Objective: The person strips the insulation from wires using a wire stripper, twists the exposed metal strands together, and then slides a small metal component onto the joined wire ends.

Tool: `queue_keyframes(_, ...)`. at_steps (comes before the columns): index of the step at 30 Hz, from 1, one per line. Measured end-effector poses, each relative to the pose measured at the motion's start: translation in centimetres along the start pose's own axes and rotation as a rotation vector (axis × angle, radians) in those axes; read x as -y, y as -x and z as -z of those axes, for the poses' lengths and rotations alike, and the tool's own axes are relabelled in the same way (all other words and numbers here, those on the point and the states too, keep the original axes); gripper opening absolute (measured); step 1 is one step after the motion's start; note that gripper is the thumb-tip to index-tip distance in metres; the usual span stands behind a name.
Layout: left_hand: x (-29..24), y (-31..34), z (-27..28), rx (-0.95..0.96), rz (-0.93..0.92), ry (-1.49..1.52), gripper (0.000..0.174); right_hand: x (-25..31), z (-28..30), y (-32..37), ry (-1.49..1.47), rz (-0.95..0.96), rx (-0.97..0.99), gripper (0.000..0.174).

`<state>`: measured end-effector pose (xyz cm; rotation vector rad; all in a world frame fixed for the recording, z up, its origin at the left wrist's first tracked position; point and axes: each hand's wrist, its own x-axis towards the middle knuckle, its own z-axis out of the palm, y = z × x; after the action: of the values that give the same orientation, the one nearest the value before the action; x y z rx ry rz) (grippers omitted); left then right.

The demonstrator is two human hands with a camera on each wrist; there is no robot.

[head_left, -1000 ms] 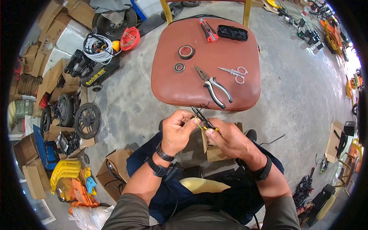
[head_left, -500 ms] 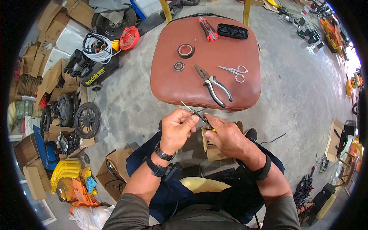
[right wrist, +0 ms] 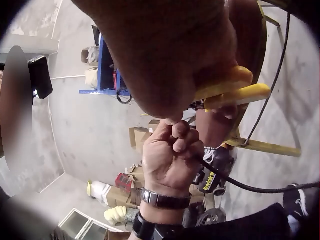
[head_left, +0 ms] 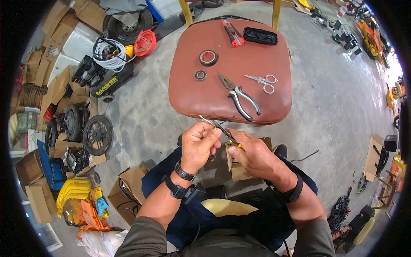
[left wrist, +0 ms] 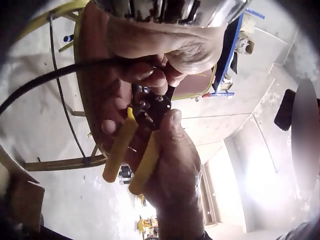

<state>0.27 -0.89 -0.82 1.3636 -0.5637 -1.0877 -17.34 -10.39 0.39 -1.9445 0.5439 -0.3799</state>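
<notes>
In the head view my left hand (head_left: pixel 198 143) pinches wires between thumb and fingers, with a white wire (head_left: pixel 205 119) sticking out past the fingertips. A black cable (left wrist: pixel 45 80) runs out of that hand in the left wrist view. My right hand (head_left: pixel 257 156) grips a yellow-handled wire stripper (head_left: pixel 223 130), its dark jaws right at the left fingertips and overlapping the wires there. The yellow handles (left wrist: pixel 120 152) stand spread apart in the left wrist view. The left fingers partly hide the jaws.
Ahead stands a chair with a red-brown seat (head_left: pixel 188 96). On it lie combination pliers (head_left: pixel 231 91), small scissors (head_left: pixel 257 79), a tape roll (head_left: pixel 215 61), a bearing (head_left: pixel 196 76), a utility knife (head_left: pixel 234 36) and a black tray (head_left: pixel 260 36). A cardboard box (head_left: pixel 242 172) sits below my hands.
The stripper's jaws have turned and come down across the wires at the left fingertips. The white wire now points up and left; the yellow wire seen earlier is mostly hidden.
</notes>
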Motion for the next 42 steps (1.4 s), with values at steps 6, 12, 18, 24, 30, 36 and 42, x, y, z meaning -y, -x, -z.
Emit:
queue_keyframes(6,0.1,-0.1,0.1,0.005,-0.036,-0.012,0.015,0.0,0.1,-0.1,-0.035,0.018,-0.009,0.044)
queue_keyframes(12,-0.2,-0.1,-0.9,0.013,-0.120,0.049,0.018,-0.1,0.4,-0.3,-0.097,-0.044,0.066,0.039)
queue_keyframes(18,-0.3,0.0,-1.0,0.006,-0.186,-0.002,0.021,0.6,0.4,-0.2,-0.209,-0.204,0.124,0.032)
queue_keyframes(24,-0.3,0.2,-1.2,-0.018,-0.243,-0.028,0.018,1.2,0.2,0.2,-0.313,-0.221,0.094,0.033)
queue_keyframes(30,-0.4,0.3,-1.6,-0.029,-0.246,-0.031,0.018,1.3,0.3,0.5,-0.326,-0.249,0.115,0.036)
queue_keyframes(36,0.0,0.2,-1.3,-0.028,-0.259,-0.060,0.020,1.2,-0.3,0.7,-0.292,-0.226,0.063,0.036)
queue_keyframes(42,-0.4,0.3,-1.3,-0.034,-0.215,-0.117,0.022,1.7,-0.4,0.7,-0.334,-0.266,0.059,0.039)
